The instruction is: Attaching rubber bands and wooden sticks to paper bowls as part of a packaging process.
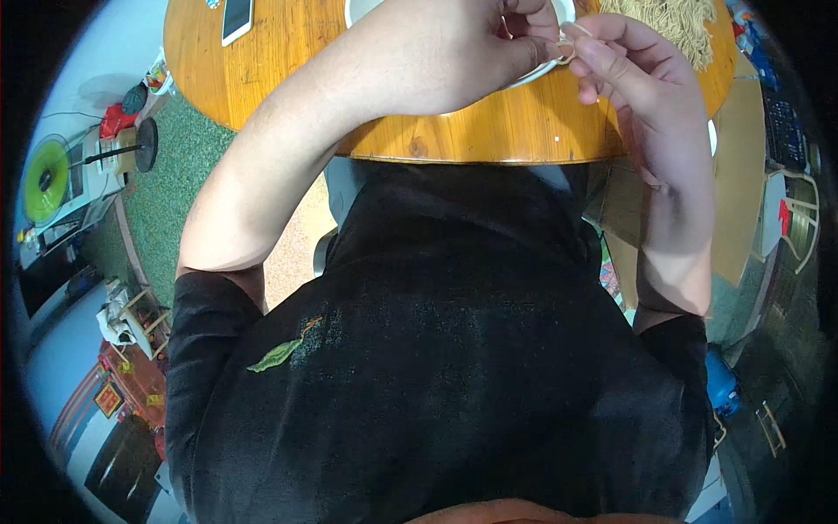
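Head view, pale strand: held above the table (419, 140), inward from its near edge and right of that edge's middle, the strand (566, 60) runs thin and slightly looped between the two hands.
Strand's handling: probably very light, soft and limp, with a fibrous surface that should grip rather than slip; a hard tug might fray or snap it.
Strand's best hold: a fingertip pinch close to the loop, likely one on each side, since a length this limp would sag between distant holds.
Left hand: the left hand (454, 61) comes in from the left, thumb and forefinger apparently pressed together on the strand's left part; the other fingers are mostly hidden.
Right hand: thumb and forefinger of the right hand (642, 79) pinch the strand's right part, the remaining fingers loosely curled below.
Strand to fingers: it lies right at the tips of both hands, which are just beside each other; its ends cannot be made out.
White bowl: the bowl (534, 76) sits beneath the hands, partly covered by them.
Beige bundle: loose strands (676, 33) lie toward the table's right edge.
Phone: it (237, 19) rests toward the table's left edge.
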`<state>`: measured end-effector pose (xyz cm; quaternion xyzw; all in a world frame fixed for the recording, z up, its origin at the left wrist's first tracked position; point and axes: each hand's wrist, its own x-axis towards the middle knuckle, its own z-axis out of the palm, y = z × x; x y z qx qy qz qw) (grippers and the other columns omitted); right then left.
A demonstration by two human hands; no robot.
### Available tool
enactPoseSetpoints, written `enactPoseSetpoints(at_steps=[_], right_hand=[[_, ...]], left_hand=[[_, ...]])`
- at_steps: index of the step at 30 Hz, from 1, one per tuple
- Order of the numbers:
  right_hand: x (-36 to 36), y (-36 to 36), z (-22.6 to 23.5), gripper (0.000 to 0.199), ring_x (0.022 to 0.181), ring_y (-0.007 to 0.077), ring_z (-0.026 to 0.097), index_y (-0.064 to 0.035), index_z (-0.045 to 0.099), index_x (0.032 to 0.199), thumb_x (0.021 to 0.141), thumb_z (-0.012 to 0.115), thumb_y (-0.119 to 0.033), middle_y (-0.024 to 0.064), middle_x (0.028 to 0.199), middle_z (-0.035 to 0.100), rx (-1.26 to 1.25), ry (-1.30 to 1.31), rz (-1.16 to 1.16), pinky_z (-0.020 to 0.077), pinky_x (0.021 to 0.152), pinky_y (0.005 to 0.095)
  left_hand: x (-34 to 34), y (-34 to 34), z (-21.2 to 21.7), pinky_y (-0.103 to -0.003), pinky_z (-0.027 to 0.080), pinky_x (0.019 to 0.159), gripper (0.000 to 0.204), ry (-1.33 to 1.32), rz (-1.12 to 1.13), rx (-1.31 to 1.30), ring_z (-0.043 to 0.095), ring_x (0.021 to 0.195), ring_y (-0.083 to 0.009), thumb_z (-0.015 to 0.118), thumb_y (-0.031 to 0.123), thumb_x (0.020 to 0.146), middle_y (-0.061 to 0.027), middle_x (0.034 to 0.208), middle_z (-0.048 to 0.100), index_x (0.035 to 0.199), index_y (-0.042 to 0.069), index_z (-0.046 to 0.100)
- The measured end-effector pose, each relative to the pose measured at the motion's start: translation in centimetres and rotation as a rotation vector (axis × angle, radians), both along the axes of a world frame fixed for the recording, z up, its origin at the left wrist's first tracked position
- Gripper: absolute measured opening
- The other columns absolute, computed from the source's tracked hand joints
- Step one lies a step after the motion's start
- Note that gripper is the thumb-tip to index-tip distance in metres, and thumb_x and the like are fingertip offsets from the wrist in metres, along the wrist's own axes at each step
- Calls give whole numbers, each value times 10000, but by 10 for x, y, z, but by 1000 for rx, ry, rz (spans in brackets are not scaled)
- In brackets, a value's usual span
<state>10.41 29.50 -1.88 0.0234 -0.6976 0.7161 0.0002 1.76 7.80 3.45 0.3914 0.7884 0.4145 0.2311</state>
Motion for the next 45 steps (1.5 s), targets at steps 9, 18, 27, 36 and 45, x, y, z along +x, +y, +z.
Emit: enactPoseSetpoints(at_steps=[9,18,27,36,45], right_hand=[[4,-10,1,253,860,99,656,22,709,1191,988,704,-129,71,1013,731,1,-32,-111,513,776,231],[1,-9,-10,228,819,124,640,35,702,1166,978,712,-94,80,973,725,-33,20,-89,499,782,240],[2,-9,-6,224,832,107,636,27,711,1153,973,712,-106,77,1002,735,-38,26,-51,498,782,239],[1,-8,-5,213,887,98,671,8,710,1143,974,703,-121,78,1037,741,-215,-104,-61,502,768,227],[0,-7,-5,221,889,94,668,17,707,1151,974,705,-117,81,1033,743,-163,-86,-66,503,772,225]], left_hand=[[1,-2,1,-348,541,745,93,35,7,25,682,779,-235,718,59,917,-145,847,711,945,-27,695],[3,0,7,-266,542,725,77,-184,140,67,667,778,-115,730,27,929,-66,853,714,985,-24,712],[4,3,1,-266,527,691,37,-122,134,41,653,748,-114,706,4,938,-60,828,700,956,-28,707],[2,5,6,-251,509,693,45,-326,179,42,628,745,-98,659,13,968,-32,831,683,968,-19,692],[-7,5,0,-251,525,731,78,-377,154,65,652,788,-102,654,26,979,-45,874,712,995,-25,711]])
